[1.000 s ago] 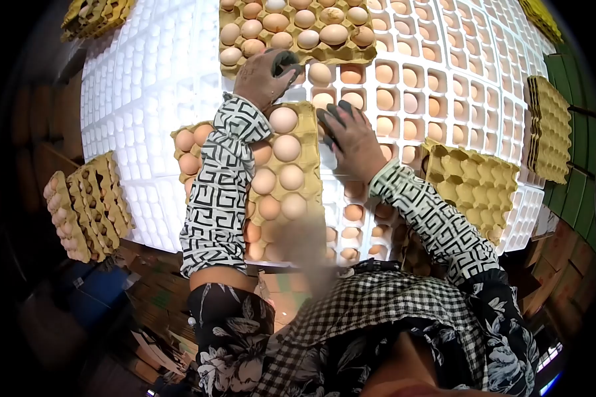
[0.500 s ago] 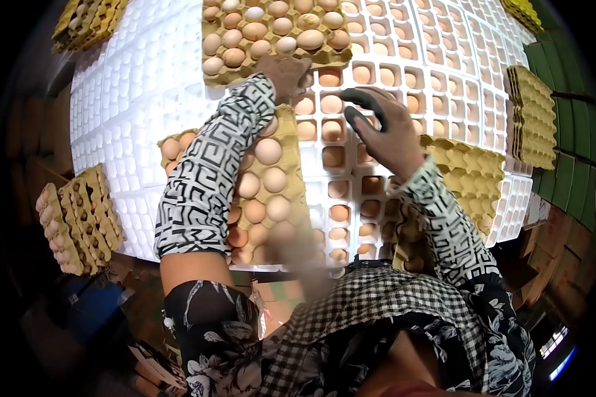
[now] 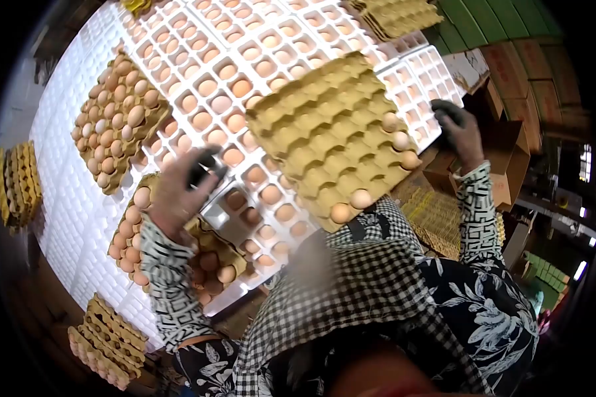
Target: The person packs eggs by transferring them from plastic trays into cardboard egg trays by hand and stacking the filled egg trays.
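My left hand [image 3: 182,188], in a glove with dark fingertips, hovers above white egg trays [image 3: 235,140], fingers and thumb apart with nothing visible between them. Below its wrist lies a cardboard egg tray [image 3: 131,231] partly filled with brown eggs, half hidden by my sleeve. My right hand [image 3: 462,135] is off to the right, beside the white tray's edge, its dark-tipped fingers apart. Between the hands a mostly bare cardboard egg tray [image 3: 331,126] rests on the white trays, with several eggs [image 3: 400,140] along its near and right edges.
A full cardboard tray of eggs [image 3: 116,119] sits at the left. Stacked cardboard trays stand at the far left [image 3: 18,185], lower left [image 3: 106,344] and top right [image 3: 400,16]. An open cardboard box [image 3: 503,159] and green crates [image 3: 493,23] are at the right.
The view has swung to the right. My left hand has left the full egg tray's edge and is over the white trays; my right hand has moved outward past the mostly bare cardboard tray.
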Demonstrator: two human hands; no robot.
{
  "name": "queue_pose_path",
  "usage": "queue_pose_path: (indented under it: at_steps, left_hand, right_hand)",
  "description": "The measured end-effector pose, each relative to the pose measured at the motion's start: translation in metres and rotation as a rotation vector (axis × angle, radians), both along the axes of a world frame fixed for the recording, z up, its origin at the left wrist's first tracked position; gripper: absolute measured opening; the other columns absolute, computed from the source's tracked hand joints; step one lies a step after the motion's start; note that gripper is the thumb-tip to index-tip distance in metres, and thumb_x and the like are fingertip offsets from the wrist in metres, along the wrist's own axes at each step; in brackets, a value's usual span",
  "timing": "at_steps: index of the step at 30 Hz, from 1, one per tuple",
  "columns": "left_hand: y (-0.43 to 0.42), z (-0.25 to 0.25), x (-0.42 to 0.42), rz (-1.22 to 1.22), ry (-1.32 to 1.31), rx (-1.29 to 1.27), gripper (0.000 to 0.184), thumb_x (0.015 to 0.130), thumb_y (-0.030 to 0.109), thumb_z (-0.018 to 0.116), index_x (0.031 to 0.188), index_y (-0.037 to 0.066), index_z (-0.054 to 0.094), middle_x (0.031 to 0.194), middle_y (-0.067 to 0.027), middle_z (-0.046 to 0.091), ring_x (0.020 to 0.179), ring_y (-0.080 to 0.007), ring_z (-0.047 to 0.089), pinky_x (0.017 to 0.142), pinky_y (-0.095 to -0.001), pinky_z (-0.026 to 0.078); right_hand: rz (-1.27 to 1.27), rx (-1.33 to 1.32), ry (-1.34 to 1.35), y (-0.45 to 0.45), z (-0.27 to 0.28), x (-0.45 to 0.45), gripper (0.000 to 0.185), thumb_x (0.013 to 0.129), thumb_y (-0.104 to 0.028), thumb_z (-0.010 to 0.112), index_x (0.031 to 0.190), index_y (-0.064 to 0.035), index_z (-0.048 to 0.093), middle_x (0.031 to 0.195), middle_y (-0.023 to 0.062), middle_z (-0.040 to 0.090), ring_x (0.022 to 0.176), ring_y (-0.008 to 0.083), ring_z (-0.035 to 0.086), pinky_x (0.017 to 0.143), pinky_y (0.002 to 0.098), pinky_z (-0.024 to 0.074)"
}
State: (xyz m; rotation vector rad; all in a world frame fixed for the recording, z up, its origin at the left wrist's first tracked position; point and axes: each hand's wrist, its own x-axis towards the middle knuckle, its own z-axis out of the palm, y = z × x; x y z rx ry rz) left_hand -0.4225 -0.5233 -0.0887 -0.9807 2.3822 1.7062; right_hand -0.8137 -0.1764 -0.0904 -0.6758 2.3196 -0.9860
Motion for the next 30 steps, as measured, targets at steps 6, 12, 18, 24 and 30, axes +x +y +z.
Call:
queue_pose_path:
  at_steps: [6,12,18,24,30]
  left_hand:
    - [0.133,-0.010,-0.042,-0.236,-0.026,-0.217,0.037,0.082,0.020,0.070,0.117,0.008,0.064,0.088,-0.0084,0.066,0.076,-0.0200,0.065,0.069,-0.0324,0.053]
    - [0.209,0.004,-0.071,-0.020,-0.031,-0.244,0.040,0.084,0.027,0.070,0.117,0.007,0.064,0.098,-0.0098,0.068,0.082,-0.0250,0.066,0.076,-0.0355,0.052]
    - [0.251,0.047,-0.137,0.575,0.106,0.175,0.055,0.079,0.031,0.076,0.125,0.005,0.062,0.106,-0.0084,0.066,0.090,-0.0159,0.063,0.082,-0.0296,0.050]
    - [0.242,0.005,-0.159,0.432,0.363,-0.085,0.072,0.073,0.008,0.075,0.139,0.002,0.045,0.133,-0.0149,0.053,0.109,-0.0237,0.059,0.094,-0.0326,0.048]
    - [0.219,-0.018,-0.119,0.447,0.340,-0.269,0.058,0.080,-0.007,0.064,0.135,-0.001,0.047,0.129,-0.0136,0.057,0.111,-0.0219,0.061,0.095,-0.0328,0.051]
  right_hand:
    - [0.250,0.226,0.530,-0.021,-0.063,0.028,0.043,0.075,-0.042,0.076,0.097,-0.0058,0.068,0.092,0.0130,0.065,0.088,0.0319,0.063,0.081,0.0403,0.0491]
    - [0.370,0.003,0.434,-0.042,-0.067,0.001,0.042,0.074,-0.039,0.077,0.100,-0.0058,0.070,0.095,0.0132,0.067,0.087,0.0309,0.064,0.078,0.0405,0.0496]
    - [0.168,-0.531,-1.206,-0.026,-0.036,-0.020,0.038,0.098,-0.028,0.056,0.116,0.0054,0.060,0.099,0.0117,0.068,0.090,0.0205,0.065,0.081,0.0303,0.0528]
    - [0.526,-0.341,-1.031,-0.047,-0.018,0.022,0.035,0.097,-0.032,0.056,0.108,0.0003,0.066,0.089,0.0071,0.069,0.080,0.0130,0.063,0.073,0.0253,0.0501]
    - [0.797,-0.373,-0.810,-0.061,-0.019,0.076,0.037,0.097,-0.031,0.057,0.114,0.0004,0.065,0.097,0.0047,0.066,0.086,0.0100,0.060,0.075,0.0241,0.0503]
